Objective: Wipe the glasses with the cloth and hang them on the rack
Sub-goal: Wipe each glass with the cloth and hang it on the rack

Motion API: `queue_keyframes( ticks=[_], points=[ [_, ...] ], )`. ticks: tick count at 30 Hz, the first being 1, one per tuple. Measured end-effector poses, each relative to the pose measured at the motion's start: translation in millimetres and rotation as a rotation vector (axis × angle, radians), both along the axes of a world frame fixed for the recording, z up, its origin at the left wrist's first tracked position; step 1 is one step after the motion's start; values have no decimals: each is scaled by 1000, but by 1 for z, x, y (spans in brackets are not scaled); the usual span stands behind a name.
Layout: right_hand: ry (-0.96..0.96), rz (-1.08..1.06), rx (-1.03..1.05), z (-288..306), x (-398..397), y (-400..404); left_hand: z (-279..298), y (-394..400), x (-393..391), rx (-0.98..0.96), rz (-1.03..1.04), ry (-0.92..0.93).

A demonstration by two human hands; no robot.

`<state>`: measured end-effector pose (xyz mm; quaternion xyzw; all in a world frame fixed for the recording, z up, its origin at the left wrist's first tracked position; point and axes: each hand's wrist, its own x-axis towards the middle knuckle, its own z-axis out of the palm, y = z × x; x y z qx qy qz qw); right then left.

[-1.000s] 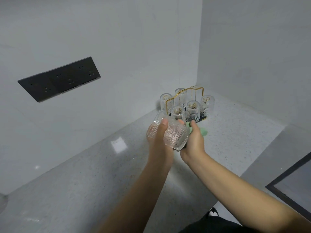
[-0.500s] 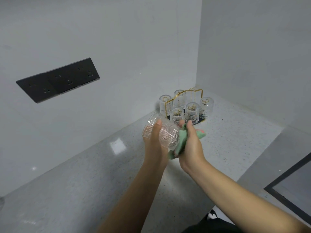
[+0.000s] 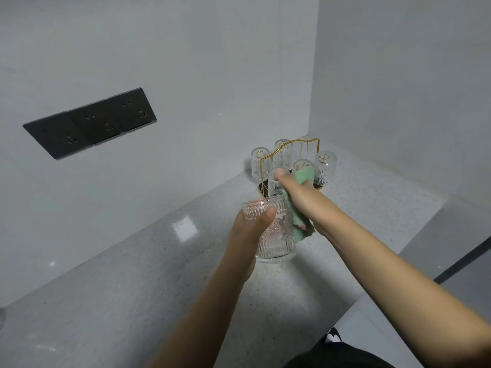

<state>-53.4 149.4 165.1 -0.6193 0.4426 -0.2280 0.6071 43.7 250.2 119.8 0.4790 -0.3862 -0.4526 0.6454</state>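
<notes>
Glass (image 3: pixel 273 232), ribbed and embossed, sits upright in the left hand (image 3: pixel 248 229), held above the counter (image 3: pixel 132 288) in front of the rack. The left fingers wrap round its far side, mostly hidden behind it, while the thumb (image 3: pixel 263 213) presses across the near wall just below the rim; the mouth faces up. The right hand (image 3: pixel 297 193) reaches over the glass from the right, its fingers curled round a green cloth (image 3: pixel 301 224). One end of the cloth pokes out above the knuckles, and the rest hangs down between the hand and the glass, lying against the right side of the glass, with a small pink mark near its lower edge. Whether any of the cloth goes inside the glass cannot be told.

Just beyond the hands stands the rack (image 3: pixel 289 155), a thin gold wire frame on a dark round base, set near the corner where the two grey walls meet. Five clear glasses (image 3: pixel 260 166) hang upside down on its pegs, partly hidden behind the right hand. The counter is pale speckled stone with a bright patch of reflected light to the left of the hands. A dark panel of sockets (image 3: pixel 90 123) is on the left wall, well apart from everything else.
</notes>
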Motion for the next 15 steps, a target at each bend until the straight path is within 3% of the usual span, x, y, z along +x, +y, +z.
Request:
queue_keyframes(
  ticks=[4,15],
  points=[
    [-59,-34,-179,5,-4,5,3,0,2,31,-11,-66],
    [-145,-121,-566,-6,6,20,11,3,2,10,-104,74]
  ],
)
